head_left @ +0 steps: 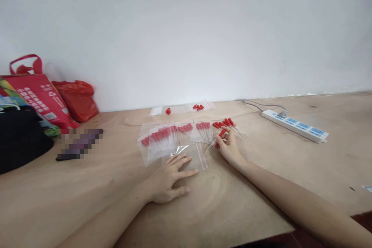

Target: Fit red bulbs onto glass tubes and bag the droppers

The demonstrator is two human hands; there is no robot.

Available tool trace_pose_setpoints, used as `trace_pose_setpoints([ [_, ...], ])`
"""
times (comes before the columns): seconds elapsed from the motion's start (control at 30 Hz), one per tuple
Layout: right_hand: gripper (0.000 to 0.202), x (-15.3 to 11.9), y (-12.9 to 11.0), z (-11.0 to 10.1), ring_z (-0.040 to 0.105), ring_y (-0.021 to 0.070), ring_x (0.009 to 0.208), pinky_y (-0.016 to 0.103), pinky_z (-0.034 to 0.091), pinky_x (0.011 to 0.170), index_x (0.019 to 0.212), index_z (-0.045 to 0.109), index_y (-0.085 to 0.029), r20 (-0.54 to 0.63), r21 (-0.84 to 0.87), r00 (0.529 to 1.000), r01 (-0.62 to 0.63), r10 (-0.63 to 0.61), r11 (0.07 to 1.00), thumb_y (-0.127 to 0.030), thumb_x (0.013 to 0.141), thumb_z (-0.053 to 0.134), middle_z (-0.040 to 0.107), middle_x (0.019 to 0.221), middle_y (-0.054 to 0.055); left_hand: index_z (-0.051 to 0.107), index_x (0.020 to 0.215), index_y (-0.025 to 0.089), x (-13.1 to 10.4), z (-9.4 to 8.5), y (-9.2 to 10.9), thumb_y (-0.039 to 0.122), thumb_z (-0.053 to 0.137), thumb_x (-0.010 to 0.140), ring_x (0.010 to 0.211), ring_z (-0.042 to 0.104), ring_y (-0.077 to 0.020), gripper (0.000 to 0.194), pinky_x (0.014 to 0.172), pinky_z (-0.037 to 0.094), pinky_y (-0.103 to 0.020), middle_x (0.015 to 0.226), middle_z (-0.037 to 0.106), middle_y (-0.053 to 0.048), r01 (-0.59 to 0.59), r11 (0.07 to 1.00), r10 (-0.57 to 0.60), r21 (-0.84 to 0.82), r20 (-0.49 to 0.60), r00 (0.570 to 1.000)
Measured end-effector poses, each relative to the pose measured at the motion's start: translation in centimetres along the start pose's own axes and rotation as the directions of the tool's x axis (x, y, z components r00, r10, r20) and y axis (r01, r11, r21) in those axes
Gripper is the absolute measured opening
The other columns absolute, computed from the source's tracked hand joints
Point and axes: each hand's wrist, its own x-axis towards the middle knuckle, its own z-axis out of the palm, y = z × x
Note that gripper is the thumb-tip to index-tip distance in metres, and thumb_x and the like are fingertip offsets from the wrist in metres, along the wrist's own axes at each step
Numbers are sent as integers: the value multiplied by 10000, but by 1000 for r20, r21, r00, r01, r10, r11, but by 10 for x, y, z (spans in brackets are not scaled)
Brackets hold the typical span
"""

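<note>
My left hand (171, 180) lies with fingers spread on a clear zip bag (193, 157) flat on the table. My right hand (228, 147) pinches a red-capped dropper (221, 133) by its red end, its thin clear stem pointing down-left at the bag's right end. Just behind that hand lie several loose red-capped droppers (231, 122). To the left, bags with several droppers inside (159, 135) overlap one another, and another group of droppers (204, 126) lies between them and my right hand.
Small red caps (198, 107) and more clear bags (180, 109) lie near the wall. A white power strip (295, 125) with a plugged-in cable is at the right. Red bags (77, 100), a black item (23, 137) and a blurred dark object (81, 144) are at the left.
</note>
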Motion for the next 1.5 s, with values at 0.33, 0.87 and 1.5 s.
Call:
trace_pose_setpoints([
  [0.33, 373, -1, -4, -1, 494, 97, 434, 253, 421, 433, 1009, 319, -231, -3, 38, 1000, -22, 22, 999, -299, 704, 521, 413, 621, -84, 338, 1279, 376, 1, -3, 3, 506, 429, 812, 1288, 172, -306, 493, 998, 183, -556, 1413, 234, -41, 27, 998, -31, 48, 63, 998],
  [0.87, 426, -6, -10, 1, 512, 109, 460, 261, 425, 454, 988, 324, -229, 36, 63, 995, -95, 93, 994, -352, 658, 563, 419, 603, -86, 343, 1277, 376, 1, 0, 0, 513, 424, 812, 1288, 166, -312, 491, 1000, 171, -560, 1411, 238, -46, 16, 999, -18, 48, 50, 999],
  [1.5, 327, -8, -7, -5, 424, 66, 506, 200, 330, 484, 705, 530, -162, 655, -133, 739, -90, 156, 987, -409, 582, 704, 496, 564, -46, 293, 1297, 380, 0, -1, 1, 484, 429, 825, 1289, 172, -301, 503, 1008, 177, -540, 1440, 142, -23, -40, 998, 39, 40, 10, 999],
])
